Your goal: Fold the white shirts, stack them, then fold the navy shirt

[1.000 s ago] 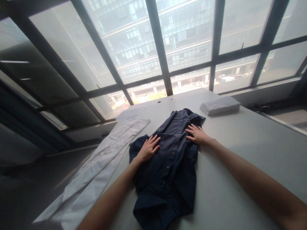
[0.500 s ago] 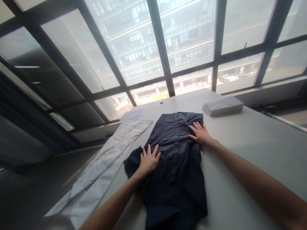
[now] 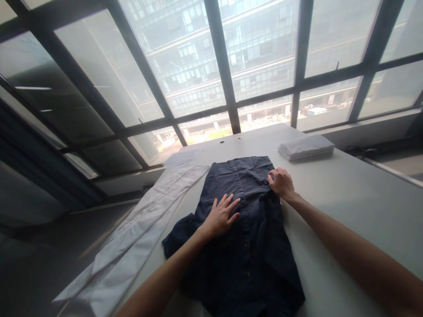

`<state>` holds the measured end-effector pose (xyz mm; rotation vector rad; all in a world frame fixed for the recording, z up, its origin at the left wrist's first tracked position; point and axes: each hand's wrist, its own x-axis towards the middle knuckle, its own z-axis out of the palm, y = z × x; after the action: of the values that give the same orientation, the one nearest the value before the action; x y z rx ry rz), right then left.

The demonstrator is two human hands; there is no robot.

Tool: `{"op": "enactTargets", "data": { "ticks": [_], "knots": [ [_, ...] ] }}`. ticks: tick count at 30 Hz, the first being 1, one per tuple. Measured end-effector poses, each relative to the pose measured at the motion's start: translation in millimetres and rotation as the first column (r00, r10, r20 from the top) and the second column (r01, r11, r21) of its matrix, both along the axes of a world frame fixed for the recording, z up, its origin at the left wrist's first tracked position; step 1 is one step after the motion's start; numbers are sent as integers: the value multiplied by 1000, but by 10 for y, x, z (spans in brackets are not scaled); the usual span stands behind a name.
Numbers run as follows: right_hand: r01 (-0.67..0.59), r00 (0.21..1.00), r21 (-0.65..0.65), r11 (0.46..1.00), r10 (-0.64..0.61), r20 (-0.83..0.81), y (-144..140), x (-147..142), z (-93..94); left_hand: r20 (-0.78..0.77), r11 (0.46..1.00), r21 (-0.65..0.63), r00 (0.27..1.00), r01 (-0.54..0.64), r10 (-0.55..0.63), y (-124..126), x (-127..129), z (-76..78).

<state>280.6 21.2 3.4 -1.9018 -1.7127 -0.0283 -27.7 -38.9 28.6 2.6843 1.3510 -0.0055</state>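
Note:
A dark navy buttoned shirt [image 3: 221, 259] lies on the white table, its row of buttons running lengthwise down the middle. Flat on the shirt, left of the button line, rests my left hand [image 3: 220, 216] with its fingers spread. My right hand [image 3: 280, 182] is at the shirt's upper right edge, its fingers curled and closed on the fabric there. The shirt's lower end runs out of the bottom of the view. One dark flap of cloth sticks out on the left, partly behind my left forearm.
Long white folded cloth [image 3: 145, 220] hangs along the table's left edge. A stack of folded white cloths [image 3: 306, 147] sits at the back right of the white table [image 3: 350, 207]. White sheets [image 3: 181, 157] lie at the back left. Large framed windows rise behind the table.
My right hand has gone from spread flat to closed on the shirt's right edge. My left hand has slid right across the shirt. The shirt's top has shifted left, its lower part right.

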Motion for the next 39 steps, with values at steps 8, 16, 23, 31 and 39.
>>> {"op": "enactTargets", "data": {
  "ticks": [8,16,23,31,39],
  "knots": [
    [-730,683,-189,657,712,-160,-447,-287,322,2,1000,3,1000,8,-8,177,188,-205],
    [-575,795,-318,754,606,1,-656,765,280,54,999,32,998,22,-24,221,178,-256],
    [-199,966,-119,973,215,146,-760,1221,203,84,1000,14,996,22,-23,229,172,-272],
    [-573,797,-264,776,602,40,-985,515,175,82,1000,15,996,19,-20,239,174,-287],
    [-599,793,-154,786,609,20,-1103,1064,134,104,999,36,994,27,-31,260,169,-333]
  ]
}}
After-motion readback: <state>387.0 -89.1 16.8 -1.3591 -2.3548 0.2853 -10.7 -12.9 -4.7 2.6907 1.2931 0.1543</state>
